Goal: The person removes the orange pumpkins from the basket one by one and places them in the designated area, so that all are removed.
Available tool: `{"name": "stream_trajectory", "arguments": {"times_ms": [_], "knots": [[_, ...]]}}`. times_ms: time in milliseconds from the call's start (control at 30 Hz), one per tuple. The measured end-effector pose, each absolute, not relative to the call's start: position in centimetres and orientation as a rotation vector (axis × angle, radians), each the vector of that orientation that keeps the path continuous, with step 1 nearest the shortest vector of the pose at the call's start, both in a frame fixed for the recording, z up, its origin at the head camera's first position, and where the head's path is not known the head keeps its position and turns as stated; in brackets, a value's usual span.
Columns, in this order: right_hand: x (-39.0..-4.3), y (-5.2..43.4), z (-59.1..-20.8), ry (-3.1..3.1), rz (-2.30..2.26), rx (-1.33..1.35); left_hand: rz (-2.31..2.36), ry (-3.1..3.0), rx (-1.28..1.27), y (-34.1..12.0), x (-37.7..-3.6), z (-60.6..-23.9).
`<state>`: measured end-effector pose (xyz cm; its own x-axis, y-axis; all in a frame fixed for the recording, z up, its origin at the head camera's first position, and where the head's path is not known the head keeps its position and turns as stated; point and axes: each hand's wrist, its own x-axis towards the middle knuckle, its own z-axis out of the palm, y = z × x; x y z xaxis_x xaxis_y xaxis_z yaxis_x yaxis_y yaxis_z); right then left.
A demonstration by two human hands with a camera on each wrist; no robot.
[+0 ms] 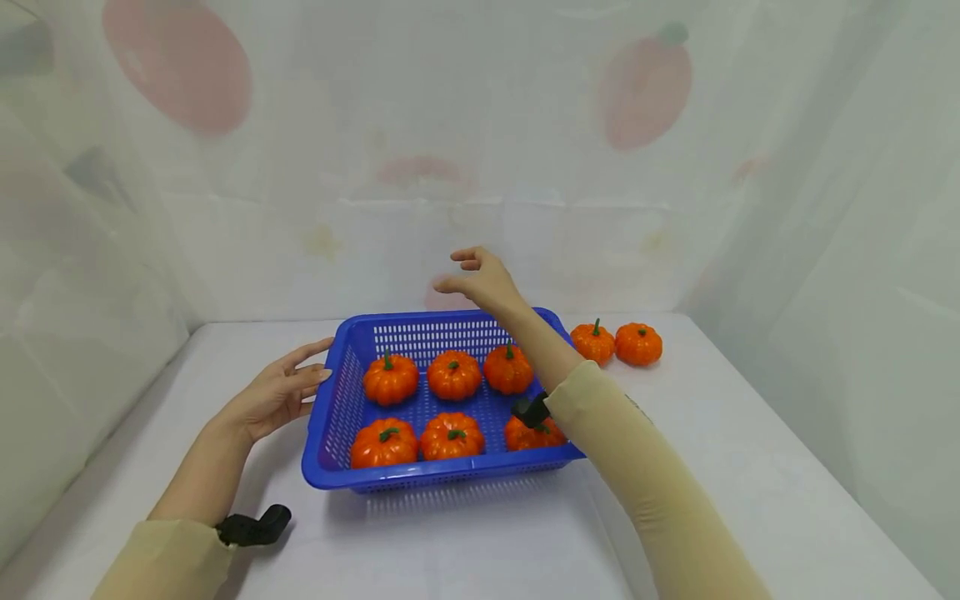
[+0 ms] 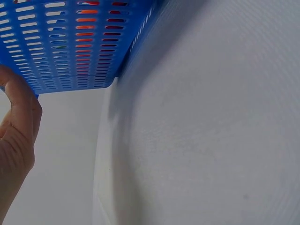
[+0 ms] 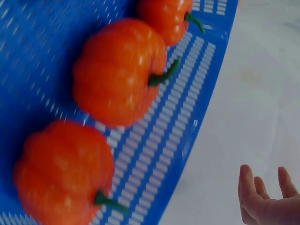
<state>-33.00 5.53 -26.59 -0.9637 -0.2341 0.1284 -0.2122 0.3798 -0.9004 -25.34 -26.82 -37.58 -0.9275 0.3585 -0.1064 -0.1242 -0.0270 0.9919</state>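
A blue plastic basket [image 1: 442,477] with slotted walls stands on the white surface, several small orange pumpkins with green stems inside, among them one pumpkin [image 1: 453,375] in the far row. At the basket's left side is my left hand [image 1: 273,396], its fingertips at the outer edge of the rim. The left wrist view shows this hand [image 2: 16,126] beside the slotted wall, partly out of frame. My right hand [image 1: 483,279] is raised above the far rim, fingers apart and holding nothing; its forearm hides part of the basket's right side. In the right wrist view, pumpkins [image 3: 117,72] lie beneath.
Outside the basket, beyond its right end, two more pumpkins sit side by side, the farther right pumpkin [image 1: 638,344] next to the other pumpkin [image 1: 592,342]. White curtains [image 1: 525,100] with faded fruit prints enclose the table [image 1: 720,467] at the back and sides.
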Motion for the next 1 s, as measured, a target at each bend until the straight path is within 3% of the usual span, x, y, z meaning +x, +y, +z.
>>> {"name": "stream_trajectory", "arguments": {"times_ms": [333,1000], "knots": [[-32.8,2.1,-27.6,2.331,-1.600,-0.552,2.044,1.890,0.259,-26.8,-25.2,-37.7],[-34.0,0.8,-31.4,2.169,-1.326,-0.700,2.037,1.869,0.282,-26.6,-25.3,-37.8]]}}
